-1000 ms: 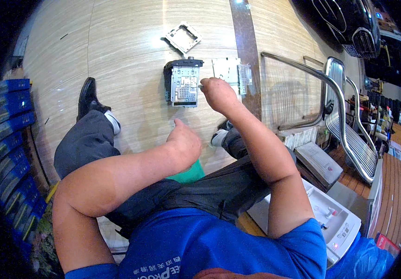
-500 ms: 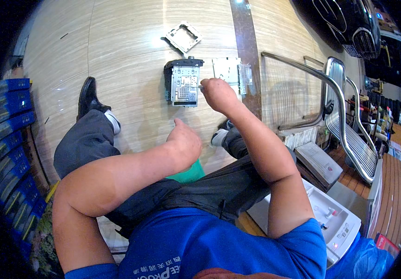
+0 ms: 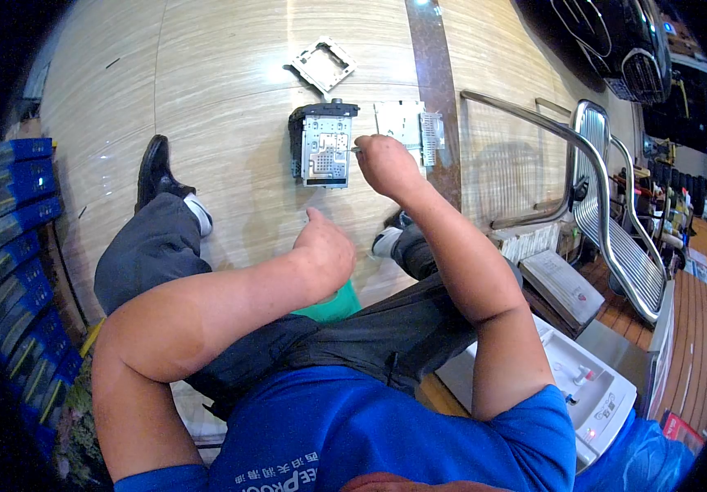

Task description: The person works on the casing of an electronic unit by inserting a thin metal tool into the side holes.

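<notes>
A boxy metal car stereo unit [image 3: 326, 152] with a perforated, circuit-like face and a black front edge stands on the tiled floor. My right hand [image 3: 388, 166] is at its right side, closed around a thin screwdriver-like tool [image 3: 350, 151] whose shaft points left onto the unit's face. Most of that tool is hidden by my fingers. My left hand [image 3: 325, 254] hovers nearer to me, below the unit and apart from it. One digit of it points forward while the other fingers curl under, so whatever they may hold is hidden.
A pale square frame [image 3: 323, 66] lies beyond the unit. A flat metal plate [image 3: 400, 123] and a finned metal piece [image 3: 431, 139] lie to its right. Further right stands a chrome-framed bench [image 3: 595, 180]. Blue boxes [image 3: 21, 197] line the left side. Something green [image 3: 330, 305] shows below my left hand.
My right hand has shifted very slightly to the right with the tool. My left hand and the unit stay where they were.
</notes>
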Tool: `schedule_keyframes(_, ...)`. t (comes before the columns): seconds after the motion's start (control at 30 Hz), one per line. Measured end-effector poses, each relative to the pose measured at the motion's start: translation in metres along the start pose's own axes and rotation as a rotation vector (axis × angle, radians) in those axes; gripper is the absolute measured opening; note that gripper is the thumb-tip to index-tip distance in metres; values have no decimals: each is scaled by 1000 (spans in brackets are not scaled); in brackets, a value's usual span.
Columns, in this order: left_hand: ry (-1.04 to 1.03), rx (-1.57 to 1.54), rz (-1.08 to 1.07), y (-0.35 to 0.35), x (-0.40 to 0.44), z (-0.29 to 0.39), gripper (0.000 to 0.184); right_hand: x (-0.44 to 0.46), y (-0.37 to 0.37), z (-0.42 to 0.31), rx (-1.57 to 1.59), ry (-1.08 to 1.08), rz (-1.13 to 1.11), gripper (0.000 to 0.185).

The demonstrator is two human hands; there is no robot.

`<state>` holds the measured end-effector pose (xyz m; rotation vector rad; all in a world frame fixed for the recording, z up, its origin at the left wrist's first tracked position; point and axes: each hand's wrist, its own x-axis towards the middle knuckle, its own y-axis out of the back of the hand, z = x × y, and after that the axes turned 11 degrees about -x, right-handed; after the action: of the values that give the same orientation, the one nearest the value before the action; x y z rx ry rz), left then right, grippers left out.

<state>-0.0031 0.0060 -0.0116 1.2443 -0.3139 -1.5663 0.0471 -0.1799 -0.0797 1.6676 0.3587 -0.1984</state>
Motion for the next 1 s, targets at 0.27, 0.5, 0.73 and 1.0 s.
schedule_keyframes(0.27,1,7,-4,3,-1,0,30,1,-2,0,-2,31,-9,16)
schedule_keyframes(0.5,4,4,-22,3,-1,0,30,0,-5,1,-2,31,-3,16)
schedule_keyframes(0.73,-5,7,-43,4,-2,0,31,0,-5,0,-20,30,-1,18)
schedule_keyframes(1.0,0,-18,-35,3,-2,-1,30,-3,5,-5,-41,-11,-71,26)
